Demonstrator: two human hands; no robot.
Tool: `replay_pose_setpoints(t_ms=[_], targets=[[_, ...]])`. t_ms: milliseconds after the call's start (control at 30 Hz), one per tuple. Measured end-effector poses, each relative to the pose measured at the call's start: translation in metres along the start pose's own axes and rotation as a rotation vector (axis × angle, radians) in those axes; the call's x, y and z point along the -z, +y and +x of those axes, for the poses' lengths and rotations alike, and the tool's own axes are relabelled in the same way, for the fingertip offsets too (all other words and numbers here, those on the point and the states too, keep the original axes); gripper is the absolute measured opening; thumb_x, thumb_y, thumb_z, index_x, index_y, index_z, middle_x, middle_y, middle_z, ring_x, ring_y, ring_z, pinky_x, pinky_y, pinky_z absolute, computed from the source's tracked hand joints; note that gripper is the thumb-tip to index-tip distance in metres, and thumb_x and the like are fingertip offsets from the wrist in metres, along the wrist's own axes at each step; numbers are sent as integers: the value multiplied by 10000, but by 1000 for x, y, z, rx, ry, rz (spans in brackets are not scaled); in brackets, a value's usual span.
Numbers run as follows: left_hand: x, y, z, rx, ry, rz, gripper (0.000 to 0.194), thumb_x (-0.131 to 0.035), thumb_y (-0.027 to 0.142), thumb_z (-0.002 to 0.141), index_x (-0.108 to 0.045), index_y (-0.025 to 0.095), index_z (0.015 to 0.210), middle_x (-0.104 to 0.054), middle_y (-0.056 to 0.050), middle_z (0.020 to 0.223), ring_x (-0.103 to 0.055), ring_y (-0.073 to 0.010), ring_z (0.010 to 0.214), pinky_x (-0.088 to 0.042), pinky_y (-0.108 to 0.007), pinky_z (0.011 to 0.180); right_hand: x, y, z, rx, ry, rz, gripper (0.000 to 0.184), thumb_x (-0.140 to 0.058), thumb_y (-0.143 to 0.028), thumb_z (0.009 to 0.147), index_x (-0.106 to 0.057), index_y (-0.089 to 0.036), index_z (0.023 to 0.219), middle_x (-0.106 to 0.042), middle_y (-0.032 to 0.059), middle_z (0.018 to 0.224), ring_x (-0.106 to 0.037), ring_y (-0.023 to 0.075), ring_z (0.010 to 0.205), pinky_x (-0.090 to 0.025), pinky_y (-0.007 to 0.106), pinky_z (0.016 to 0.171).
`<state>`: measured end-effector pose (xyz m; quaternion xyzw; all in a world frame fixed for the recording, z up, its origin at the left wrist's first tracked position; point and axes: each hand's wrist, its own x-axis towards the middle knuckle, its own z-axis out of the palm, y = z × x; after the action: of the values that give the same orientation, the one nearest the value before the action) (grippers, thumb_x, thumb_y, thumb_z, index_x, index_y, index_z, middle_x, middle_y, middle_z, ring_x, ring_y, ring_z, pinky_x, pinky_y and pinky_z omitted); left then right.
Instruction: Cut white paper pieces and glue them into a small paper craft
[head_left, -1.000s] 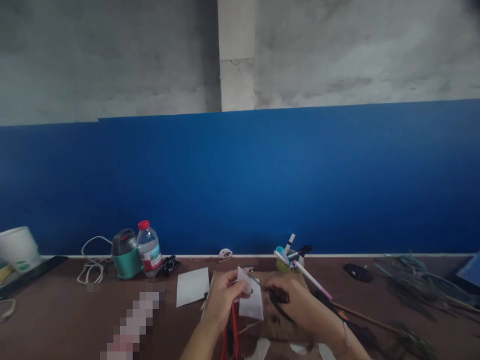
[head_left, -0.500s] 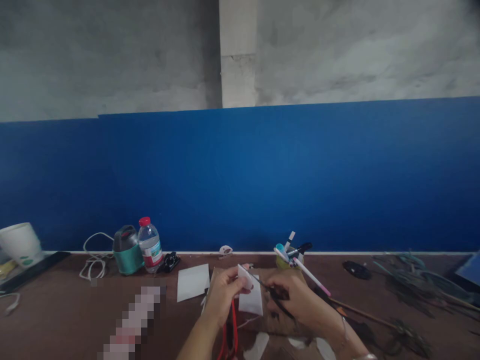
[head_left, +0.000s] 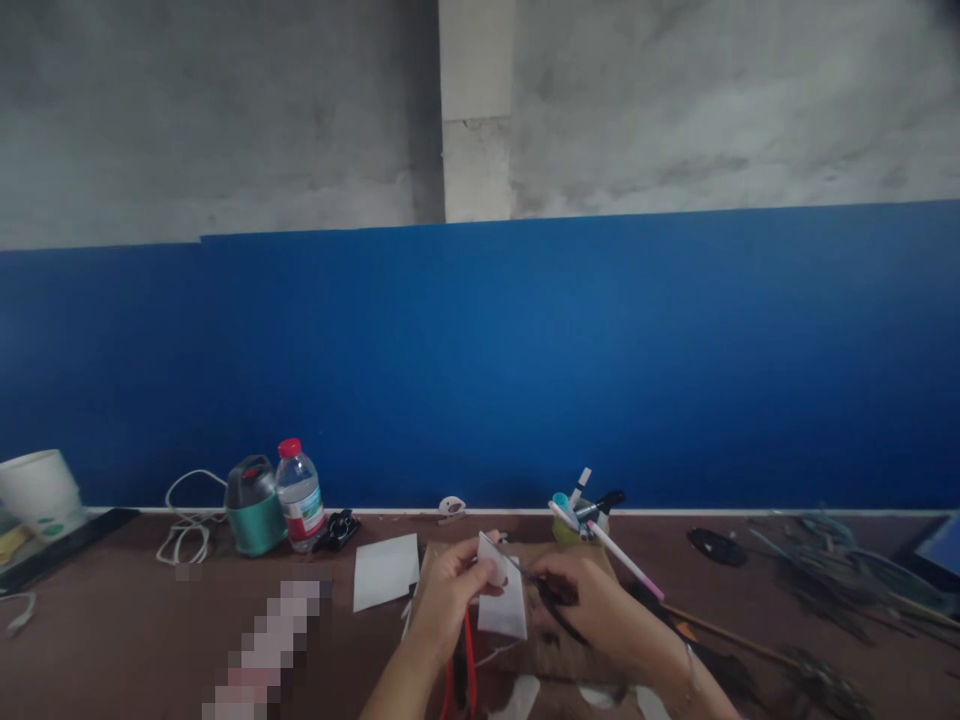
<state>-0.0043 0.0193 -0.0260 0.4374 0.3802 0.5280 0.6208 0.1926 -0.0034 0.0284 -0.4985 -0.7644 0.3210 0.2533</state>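
Note:
My left hand [head_left: 445, 598] pinches a small white piece of paper [head_left: 491, 562] just above the brown table [head_left: 120, 625]. My right hand [head_left: 592, 605] is closed around black-handled scissors [head_left: 541, 586], whose blades reach left to the paper's edge. A larger white paper piece [head_left: 504, 605] lies on a cardboard sheet [head_left: 540, 640] under the hands. A red-handled tool [head_left: 459, 670] lies below my left wrist.
A white paper square [head_left: 385, 571] lies left of the hands. A water bottle [head_left: 299, 496], a teal container [head_left: 253, 507], a white cable [head_left: 184, 530] and a white cup [head_left: 41, 493] stand at the back left. A pen holder [head_left: 581, 510] and dark feathers [head_left: 832, 580] sit right.
The view has shifted slightly. Both hands stay at the paper, with the scissors still at its edge.

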Motion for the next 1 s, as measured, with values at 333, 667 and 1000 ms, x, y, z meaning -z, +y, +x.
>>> replay_pose_setpoints(t_ms=[333, 667, 1000], targets=[[1, 0, -1, -10, -32, -12, 487, -785, 360, 654, -723, 143, 1085, -708, -44, 725, -646, -188, 739, -495, -290, 717, 1, 5, -1, 25, 10, -3, 186, -614, -174, 671, -729, -186, 818, -656, -5, 652, -512, 150, 597, -397, 234, 531], [-16, -9, 0, -46, 116, -214, 349, -850, 296, 537, -648, 163, 788, -703, -16, 725, -625, -145, 657, -465, -240, 628, -24, 12, 19, 23, 294, 498, 351, -684, -198, 620, -619, -179, 965, -706, 30, 788, -651, 214, 750, -505, 294, 665], [-21, -8, -4, -95, 230, -59, 350, -794, 451, 617, -687, 139, 736, -662, -34, 711, -605, -155, 671, -469, -247, 627, -52, 20, 30, -273, 443, 1056, 328, -697, -211, 553, -594, -214, 864, -616, -64, 580, -575, 127, 517, -412, 204, 489]])
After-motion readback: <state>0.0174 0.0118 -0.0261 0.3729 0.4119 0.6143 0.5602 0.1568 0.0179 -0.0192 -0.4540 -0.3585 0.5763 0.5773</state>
